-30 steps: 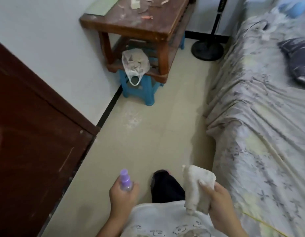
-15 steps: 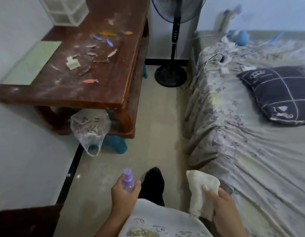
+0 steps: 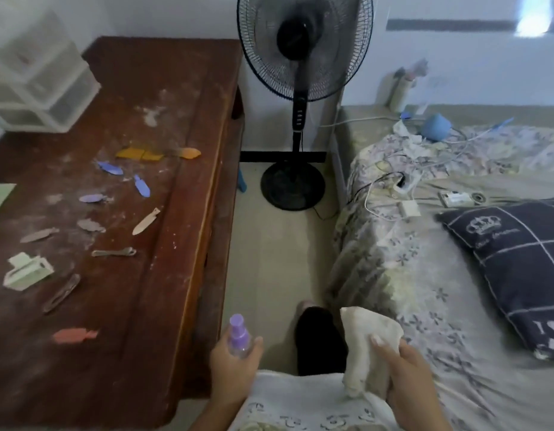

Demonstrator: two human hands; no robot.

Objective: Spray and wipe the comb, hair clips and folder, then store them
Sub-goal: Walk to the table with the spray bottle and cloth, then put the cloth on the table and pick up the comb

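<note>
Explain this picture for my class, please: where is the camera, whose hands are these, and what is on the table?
There is no machine. One camera, worn on a person's head, looks forward and down. The left hand has its grip round a small purple-capped spray bottle; the right hand holds a pale cloth. On the dusty wooden table lie scattered hair clips in several colours, a pale green claw clip and a clear drawer unit. A standing fan and a bed are nearby.

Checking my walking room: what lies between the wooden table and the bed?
Head view: a strip of bare floor, with the fan at its far end. Nearer, only the person's foot stands there.
</note>
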